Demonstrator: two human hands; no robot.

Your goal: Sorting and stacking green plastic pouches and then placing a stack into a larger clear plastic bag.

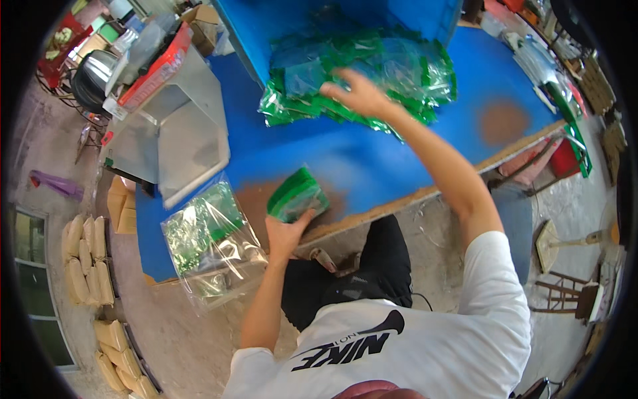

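Note:
My left hand grips a small stack of green-edged clear plastic packets at the front edge of the blue table. My right hand reaches out over a large heap of similar green and clear packets, its fingers apart and nothing seen in them. Whether its fingertips touch the heap I cannot tell. Left of the held stack, a large clear plastic bag with green packets inside hangs partly over the table edge.
A blue bin stands at the back with its opening toward me, the heap spilling out of it. On the left rests a translucent plastic bin. The worn blue tabletop ends in a rough brown edge. Tan packages lie at far left.

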